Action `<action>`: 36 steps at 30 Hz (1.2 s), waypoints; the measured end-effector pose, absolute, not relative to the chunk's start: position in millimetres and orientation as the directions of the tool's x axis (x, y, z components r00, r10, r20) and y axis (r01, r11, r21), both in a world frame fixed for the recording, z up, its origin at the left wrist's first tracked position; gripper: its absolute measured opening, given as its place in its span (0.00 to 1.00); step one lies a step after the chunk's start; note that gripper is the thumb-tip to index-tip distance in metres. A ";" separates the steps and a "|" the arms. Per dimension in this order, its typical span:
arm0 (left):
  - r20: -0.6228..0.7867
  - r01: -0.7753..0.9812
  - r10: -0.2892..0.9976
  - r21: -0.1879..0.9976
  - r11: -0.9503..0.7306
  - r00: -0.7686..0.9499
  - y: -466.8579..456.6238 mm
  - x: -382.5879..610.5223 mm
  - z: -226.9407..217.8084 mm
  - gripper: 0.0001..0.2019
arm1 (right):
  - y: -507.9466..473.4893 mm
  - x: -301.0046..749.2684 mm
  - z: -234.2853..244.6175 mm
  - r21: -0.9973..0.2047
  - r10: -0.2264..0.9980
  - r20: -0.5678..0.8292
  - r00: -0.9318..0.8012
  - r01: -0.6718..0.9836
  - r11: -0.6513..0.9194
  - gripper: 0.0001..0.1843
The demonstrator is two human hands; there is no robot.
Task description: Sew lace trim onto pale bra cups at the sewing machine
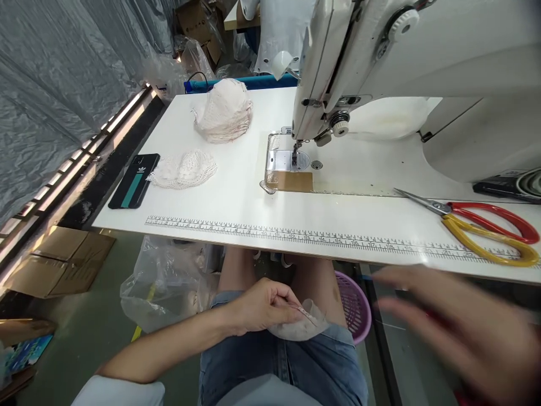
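My left hand [262, 307] rests over my lap below the table edge, its fingers pinched on a small pale fabric piece [302, 324]. My right hand [460, 327] is at the lower right, smeared by motion, with fingers stretched out and nothing seen in it. On the white table [236, 203] a stack of pinkish fabric cups [224, 115] sits at the back and a white lace piece [183, 169] lies nearer the left. The sewing machine [380, 73] stands at the back right, with its needle [295, 152] over the plate.
A black phone [134, 181] lies at the table's left edge. Red and yellow scissors [482, 225] lie at the right. A printed ruler [316, 237] runs along the front edge. A purple basket [353, 307], a plastic bag [164, 285] and a cardboard box [63, 262] sit below.
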State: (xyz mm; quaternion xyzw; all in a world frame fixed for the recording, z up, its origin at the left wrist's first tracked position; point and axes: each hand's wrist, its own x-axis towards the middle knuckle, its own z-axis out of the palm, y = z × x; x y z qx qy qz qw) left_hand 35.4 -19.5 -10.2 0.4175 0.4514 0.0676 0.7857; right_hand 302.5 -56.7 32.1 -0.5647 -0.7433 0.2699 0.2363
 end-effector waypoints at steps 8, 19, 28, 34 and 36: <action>-0.641 0.256 0.516 0.733 0.630 0.568 -20.8 39.9 -3.5 0.24 | -60.3 233.9 -7.4 -0.793 0.891 -0.221 -0.398 0.604 0.073 0.15; -0.650 0.318 0.469 0.729 0.606 0.597 -19.4 36.0 -1.5 0.18 | -55.7 241.3 -2.2 -0.899 0.812 -0.376 -0.446 0.389 -0.203 0.15; -0.607 0.340 0.473 0.774 0.534 0.638 -16.4 33.8 -0.6 0.11 | -54.5 237.3 -7.4 -0.909 0.801 -0.383 -0.460 0.343 -0.237 0.14; -0.616 0.330 0.456 0.759 0.561 0.642 -14.5 36.2 -0.9 0.11 | -55.1 238.2 -9.3 -0.910 0.807 -0.386 -0.448 0.329 -0.253 0.13; -0.612 0.320 0.455 0.759 0.566 0.646 -13.7 36.0 -1.0 0.11 | -55.0 237.8 -8.8 -0.911 0.810 -0.388 -0.441 0.320 -0.262 0.13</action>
